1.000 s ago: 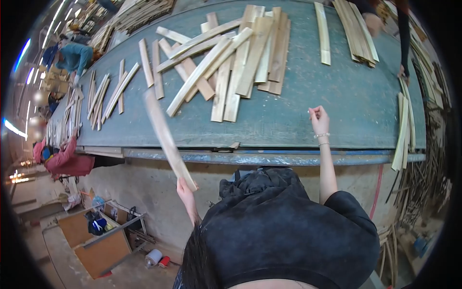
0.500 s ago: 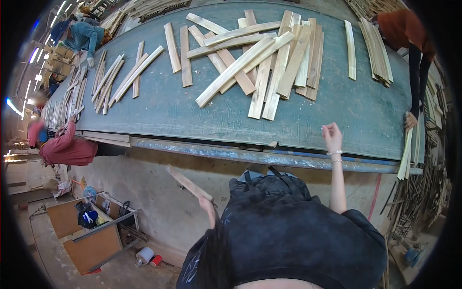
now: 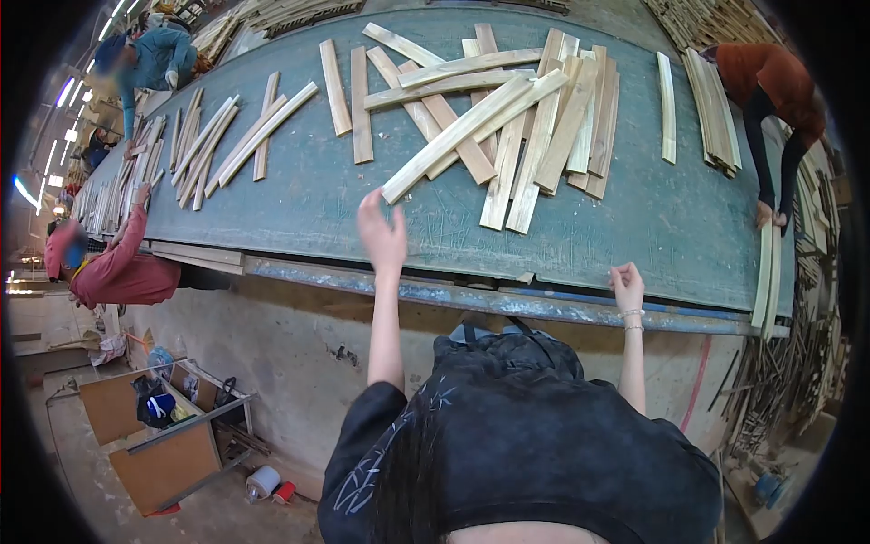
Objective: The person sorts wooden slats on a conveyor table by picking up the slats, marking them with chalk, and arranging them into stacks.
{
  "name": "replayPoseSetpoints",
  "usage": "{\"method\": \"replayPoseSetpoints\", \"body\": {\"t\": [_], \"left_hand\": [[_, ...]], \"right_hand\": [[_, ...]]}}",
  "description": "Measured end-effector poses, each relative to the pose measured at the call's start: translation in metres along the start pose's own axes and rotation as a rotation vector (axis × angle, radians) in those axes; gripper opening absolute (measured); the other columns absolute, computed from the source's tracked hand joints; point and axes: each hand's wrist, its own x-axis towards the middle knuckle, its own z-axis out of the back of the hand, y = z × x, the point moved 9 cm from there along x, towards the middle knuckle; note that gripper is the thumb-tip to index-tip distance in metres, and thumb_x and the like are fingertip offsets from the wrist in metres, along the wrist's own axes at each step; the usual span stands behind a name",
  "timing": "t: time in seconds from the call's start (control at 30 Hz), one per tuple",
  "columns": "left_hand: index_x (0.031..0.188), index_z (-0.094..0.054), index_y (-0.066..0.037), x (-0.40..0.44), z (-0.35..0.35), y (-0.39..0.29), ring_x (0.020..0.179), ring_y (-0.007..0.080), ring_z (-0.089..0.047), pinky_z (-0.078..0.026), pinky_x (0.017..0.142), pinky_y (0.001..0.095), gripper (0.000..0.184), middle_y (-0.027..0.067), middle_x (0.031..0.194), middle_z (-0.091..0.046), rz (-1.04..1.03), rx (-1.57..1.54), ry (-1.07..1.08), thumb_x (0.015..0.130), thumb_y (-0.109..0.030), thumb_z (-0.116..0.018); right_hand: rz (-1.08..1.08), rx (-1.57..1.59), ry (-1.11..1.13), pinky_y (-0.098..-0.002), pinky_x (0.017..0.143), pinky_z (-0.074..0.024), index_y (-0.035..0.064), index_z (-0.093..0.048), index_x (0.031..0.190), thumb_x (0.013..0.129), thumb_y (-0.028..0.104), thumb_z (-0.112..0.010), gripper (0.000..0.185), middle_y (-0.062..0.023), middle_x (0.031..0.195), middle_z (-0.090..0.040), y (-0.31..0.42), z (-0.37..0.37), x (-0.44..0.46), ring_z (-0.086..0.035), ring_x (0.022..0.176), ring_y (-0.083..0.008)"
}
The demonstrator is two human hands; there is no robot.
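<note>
My left hand [image 3: 382, 234] reaches over the table edge, thumb apart from the fingers and nothing in it. Its fingertips are right by the near end of a pale wooden strip [image 3: 458, 138]; whether they touch it I cannot tell. That strip lies slantwise across a loose pile of wooden strips [image 3: 566, 122]. My right hand [image 3: 626, 281] is at the table's near edge with its fingers curled into a pinch. A tiny pale spot shows at the fingertips, too small to name.
The green table [image 3: 299, 208] bears more strips [image 3: 263, 136] to the left. On the right, a person in an orange top [image 3: 770, 77] handles strips [image 3: 767, 272] at the table end. Other people work at left. A wooden frame [image 3: 181, 435] stands on the floor.
My left hand has let go of the wooden strip it held below the table edge and risen to the pile. The right hand is lower in view, still pinched.
</note>
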Motion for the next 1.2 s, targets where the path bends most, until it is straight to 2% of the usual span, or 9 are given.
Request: {"method": "replayPoseSetpoints", "body": {"t": [0.33,0.47,0.6,0.67,0.73,0.9,1.03,1.13,1.2], "left_hand": [[0.125,-0.030,-0.008,0.012,-0.094,0.034,0.109,0.0276,-0.041,-0.031,0.089,0.0476,0.050,0.0161,0.116,-0.042,-0.079,0.319,0.411,0.080,-0.014,-0.050],[0.120,-0.033,0.002,-0.057,-0.086,-0.048,0.091,0.0250,-0.054,-0.046,0.077,0.0409,0.043,0.0159,0.103,-0.051,0.866,-1.452,1.006,0.089,-0.028,-0.034],[0.113,-0.040,0.001,-0.115,-0.106,-0.085,0.092,0.0249,-0.054,-0.049,0.075,0.0393,0.059,0.0144,0.099,-0.053,1.008,-1.632,1.082,0.086,-0.049,-0.024],[0.102,-0.047,-0.001,-0.133,-0.120,-0.082,0.077,0.0208,-0.055,-0.050,0.065,0.0330,0.056,0.0113,0.084,-0.054,1.153,-1.478,1.011,0.086,-0.049,-0.026],[0.092,-0.046,-0.001,-0.146,-0.140,-0.085,0.058,0.0118,-0.046,-0.044,0.052,0.0215,0.051,0.0029,0.067,-0.045,1.348,-1.907,0.900,0.085,-0.049,-0.030],[0.084,-0.044,-0.004,-0.146,-0.145,-0.124,0.043,0.0086,-0.032,-0.040,0.049,0.0199,0.022,-0.0015,0.054,-0.032,1.446,-2.334,0.819,0.089,-0.022,-0.034],[0.089,-0.050,-0.001,-0.152,-0.151,-0.122,0.060,0.0189,-0.058,-0.051,0.065,0.0313,0.044,0.0086,0.068,-0.055,1.236,-1.584,0.773,0.089,-0.039,-0.029],[0.106,-0.045,-0.002,-0.145,-0.145,-0.116,0.071,0.0229,-0.060,-0.050,0.067,0.0329,0.050,0.0127,0.081,-0.058,1.124,-1.107,0.840,0.088,-0.044,-0.026],[0.108,-0.048,-0.003,-0.140,-0.149,-0.102,0.073,0.0250,-0.059,-0.048,0.068,0.0325,0.046,0.0148,0.088,-0.059,0.996,-0.841,0.794,0.088,-0.041,-0.031]], "right_hand": [[-0.010,0.060,-0.212,-0.0175,0.046,-0.0378,0.0031,-0.045,0.072,0.080,0.012,-0.055,0.016,-0.0008,0.055,-0.051,0.003,0.033,-0.019,-0.048,0.050,-0.0049],[-0.051,0.162,-0.151,-0.0176,0.047,-0.0378,0.0034,-0.045,0.073,0.081,0.012,-0.055,0.015,-0.0017,0.059,-0.053,0.005,0.022,-0.013,-0.049,0.052,-0.0051],[-0.045,0.454,-0.003,-0.0199,0.052,-0.0420,0.0034,-0.048,0.081,0.082,0.011,-0.053,0.010,-0.0036,0.071,-0.056,0.023,-0.029,0.007,-0.052,0.060,-0.0083],[-0.105,0.562,0.144,-0.0215,0.056,-0.0442,0.0034,-0.051,0.086,0.083,0.014,-0.052,0.011,-0.0042,0.073,-0.057,0.040,-0.065,0.009,-0.054,0.062,-0.0101],[-0.191,0.719,0.372,-0.0235,0.061,-0.0457,0.0033,-0.051,0.092,0.084,0.019,-0.050,0.017,-0.0058,0.079,-0.058,0.056,-0.108,0.007,-0.056,0.068,-0.0125],[-0.558,1.125,0.846,-0.0318,0.074,-0.0461,0.0014,-0.046,0.102,0.087,0.027,-0.043,0.030,-0.0142,0.106,-0.052,0.127,-0.190,-0.018,-0.052,0.090,-0.0198],[-0.534,1.125,1.067,-0.0330,0.074,-0.0464,0.0018,-0.045,0.103,0.086,0.032,-0.044,0.034,-0.0132,0.102,-0.054,0.148,-0.230,-0.007,-0.054,0.085,-0.0204],[-0.585,0.838,0.800,-0.0288,0.069,-0.0455,0.0003,-0.049,0.098,0.086,0.034,-0.045,0.036,-0.0097,0.091,-0.057,0.113,-0.231,0.017,-0.054,0.079,-0.0164],[-0.106,0.282,0.457,-0.0240,0.064,-0.0423,-0.0012,-0.052,0.090,0.086,0.033,-0.045,0.035,-0.0058,0.078,-0.057,0.126,-0.177,0.034,-0.052,0.073,-0.0109]]}}
